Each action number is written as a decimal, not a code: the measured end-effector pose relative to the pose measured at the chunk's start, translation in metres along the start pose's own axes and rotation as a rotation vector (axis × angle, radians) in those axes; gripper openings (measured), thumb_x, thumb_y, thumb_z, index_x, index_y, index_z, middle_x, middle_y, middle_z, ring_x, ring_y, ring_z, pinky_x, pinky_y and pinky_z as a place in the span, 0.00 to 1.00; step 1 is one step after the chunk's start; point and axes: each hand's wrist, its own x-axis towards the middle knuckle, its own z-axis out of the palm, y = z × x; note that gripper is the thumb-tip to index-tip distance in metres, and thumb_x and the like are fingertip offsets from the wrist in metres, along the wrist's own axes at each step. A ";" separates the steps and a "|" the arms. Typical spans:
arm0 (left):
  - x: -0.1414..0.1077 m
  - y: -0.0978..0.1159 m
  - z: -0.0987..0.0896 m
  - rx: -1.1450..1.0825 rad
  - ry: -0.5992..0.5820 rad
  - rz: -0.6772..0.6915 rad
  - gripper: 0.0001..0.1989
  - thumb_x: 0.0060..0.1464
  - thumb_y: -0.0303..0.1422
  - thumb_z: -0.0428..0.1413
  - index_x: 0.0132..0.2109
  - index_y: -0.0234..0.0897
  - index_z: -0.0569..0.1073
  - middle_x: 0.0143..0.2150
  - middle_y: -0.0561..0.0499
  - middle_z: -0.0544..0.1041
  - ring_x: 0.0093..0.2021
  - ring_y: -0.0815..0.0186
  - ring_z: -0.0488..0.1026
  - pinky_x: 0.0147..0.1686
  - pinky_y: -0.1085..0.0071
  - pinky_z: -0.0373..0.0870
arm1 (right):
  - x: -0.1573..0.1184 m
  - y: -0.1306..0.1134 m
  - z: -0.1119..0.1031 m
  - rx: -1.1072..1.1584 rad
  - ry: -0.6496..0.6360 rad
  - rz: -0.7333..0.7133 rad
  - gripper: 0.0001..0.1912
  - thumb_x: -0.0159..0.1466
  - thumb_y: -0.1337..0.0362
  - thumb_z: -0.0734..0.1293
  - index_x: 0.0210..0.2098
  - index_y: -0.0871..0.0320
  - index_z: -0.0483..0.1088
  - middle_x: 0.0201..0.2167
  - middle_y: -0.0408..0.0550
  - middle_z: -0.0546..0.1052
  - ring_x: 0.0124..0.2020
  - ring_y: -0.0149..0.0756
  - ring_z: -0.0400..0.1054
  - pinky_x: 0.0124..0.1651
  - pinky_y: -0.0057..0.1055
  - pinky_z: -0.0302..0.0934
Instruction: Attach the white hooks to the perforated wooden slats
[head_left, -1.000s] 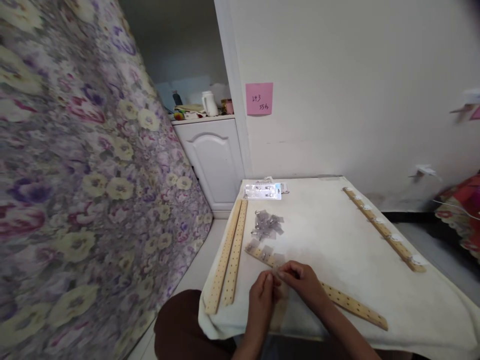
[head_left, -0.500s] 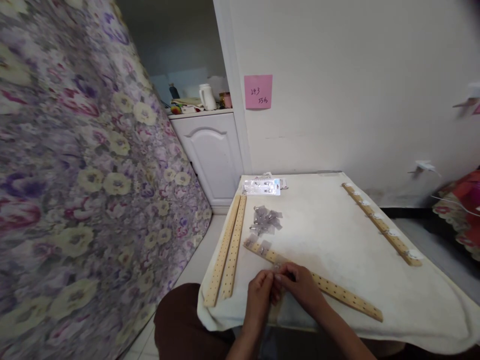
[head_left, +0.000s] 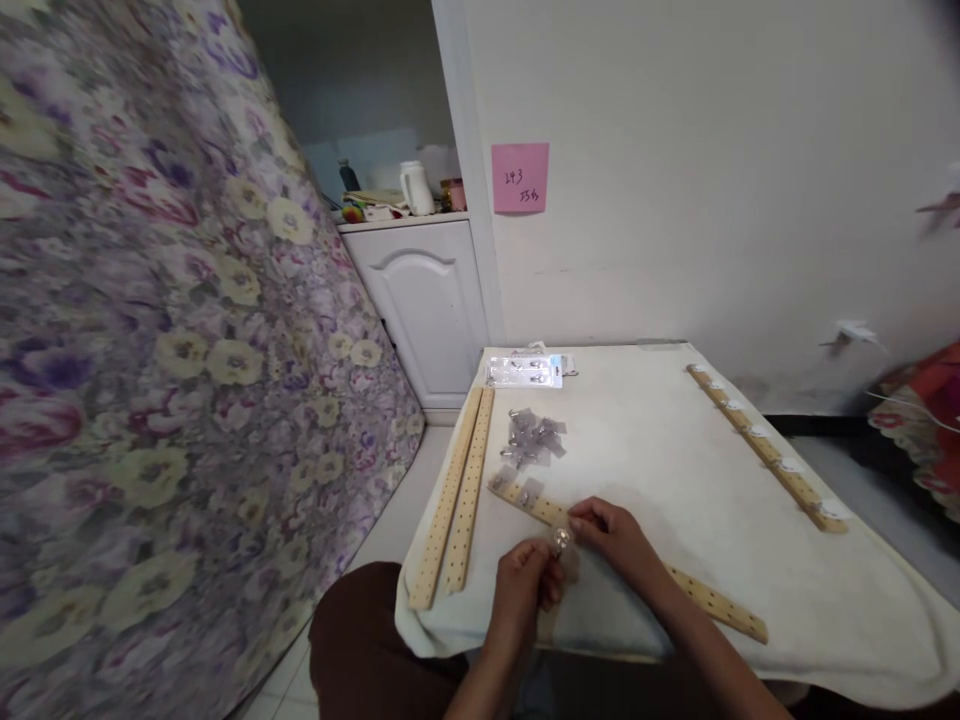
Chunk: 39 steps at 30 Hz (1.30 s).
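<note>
My left hand (head_left: 529,580) pinches a clear plastic hook (head_left: 561,542) with a shiny metal part, held above the near edge of the table. My right hand (head_left: 611,535) is a little to its right, thumb and fingers pressed together. Whatever those right fingers hold, if anything, is too small to tell. Under the hands a wooden strip with holes (head_left: 720,602) lies slantwise, partly covered by the right hand and forearm. Two clear hook pieces (head_left: 529,492) sit at its far left end. Beyond them is a pile of similar grey-clear hook pieces (head_left: 534,438).
Two more holed wooden strips (head_left: 470,490) lie along the left side of the cloth-covered table (head_left: 630,420). Another strip (head_left: 780,470) with several clear hooks runs along the right. A clear hook package (head_left: 525,372) is at the back. A floral curtain (head_left: 225,400) hangs at left.
My hands, together before, have come apart. The right hand has moved right and slightly up, while the left keeps its place, with the clear hook now showing in its fingers.
</note>
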 end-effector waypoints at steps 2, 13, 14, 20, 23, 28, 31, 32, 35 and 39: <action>0.002 0.000 0.001 0.018 -0.007 -0.003 0.15 0.50 0.43 0.52 0.28 0.33 0.68 0.20 0.54 0.71 0.14 0.76 0.59 0.14 0.79 0.49 | 0.004 0.004 0.002 0.048 -0.029 0.006 0.10 0.56 0.60 0.64 0.33 0.59 0.71 0.23 0.42 0.72 0.27 0.34 0.66 0.32 0.29 0.58; -0.001 0.007 -0.007 0.457 0.125 0.351 0.10 0.59 0.36 0.48 0.37 0.37 0.72 0.28 0.53 0.72 0.28 0.68 0.68 0.30 0.73 0.62 | 0.037 0.016 0.001 0.128 0.026 0.032 0.06 0.55 0.64 0.64 0.27 0.60 0.71 0.21 0.41 0.71 0.24 0.31 0.62 0.28 0.26 0.54; -0.001 0.007 -0.007 0.552 0.149 0.432 0.10 0.59 0.35 0.47 0.38 0.38 0.72 0.31 0.52 0.73 0.32 0.66 0.69 0.33 0.72 0.63 | 0.039 0.017 0.001 0.140 0.020 0.038 0.06 0.54 0.63 0.64 0.27 0.60 0.70 0.21 0.41 0.71 0.23 0.31 0.62 0.28 0.26 0.54; 0.005 -0.004 -0.008 0.735 0.178 0.536 0.09 0.58 0.30 0.47 0.42 0.39 0.71 0.36 0.49 0.71 0.37 0.63 0.70 0.38 0.69 0.66 | 0.047 0.023 0.007 0.147 -0.020 0.061 0.06 0.54 0.63 0.64 0.27 0.59 0.70 0.20 0.40 0.70 0.23 0.31 0.62 0.27 0.26 0.54; 0.009 -0.007 -0.009 0.797 0.173 0.533 0.08 0.57 0.28 0.48 0.41 0.39 0.71 0.36 0.50 0.71 0.37 0.64 0.70 0.38 0.70 0.66 | 0.048 0.027 0.009 0.119 -0.002 0.071 0.06 0.54 0.63 0.63 0.28 0.59 0.70 0.20 0.40 0.70 0.24 0.31 0.62 0.28 0.27 0.54; 0.007 -0.007 -0.009 0.818 0.135 0.553 0.10 0.59 0.27 0.47 0.42 0.39 0.71 0.36 0.50 0.70 0.38 0.65 0.70 0.38 0.70 0.66 | 0.048 0.034 0.011 0.058 0.019 0.078 0.07 0.54 0.64 0.63 0.30 0.59 0.70 0.21 0.40 0.70 0.24 0.32 0.63 0.29 0.27 0.55; 0.005 -0.009 -0.009 0.837 0.117 0.578 0.12 0.60 0.27 0.46 0.45 0.39 0.72 0.37 0.49 0.70 0.38 0.65 0.70 0.39 0.70 0.68 | 0.048 0.037 0.011 0.035 0.026 0.078 0.07 0.54 0.64 0.63 0.31 0.58 0.71 0.21 0.41 0.71 0.25 0.33 0.64 0.30 0.28 0.57; 0.004 -0.010 -0.009 0.848 0.108 0.593 0.13 0.60 0.27 0.45 0.46 0.39 0.71 0.37 0.48 0.70 0.39 0.65 0.70 0.40 0.70 0.68 | 0.048 0.037 0.011 0.025 0.027 0.077 0.07 0.54 0.64 0.63 0.31 0.58 0.71 0.22 0.41 0.71 0.26 0.33 0.65 0.30 0.28 0.57; 0.003 -0.013 -0.009 0.883 0.086 0.626 0.16 0.61 0.27 0.43 0.51 0.39 0.70 0.39 0.47 0.71 0.40 0.64 0.70 0.41 0.70 0.69 | 0.047 0.035 0.011 -0.003 0.028 0.074 0.07 0.54 0.64 0.62 0.31 0.58 0.71 0.23 0.42 0.73 0.27 0.35 0.66 0.32 0.28 0.58; 0.000 -0.016 -0.008 0.969 0.064 0.614 0.18 0.61 0.27 0.41 0.53 0.39 0.69 0.39 0.46 0.71 0.39 0.63 0.70 0.40 0.70 0.70 | 0.047 0.029 0.009 -0.033 0.034 0.081 0.07 0.55 0.64 0.62 0.30 0.58 0.71 0.23 0.43 0.74 0.28 0.36 0.67 0.32 0.29 0.58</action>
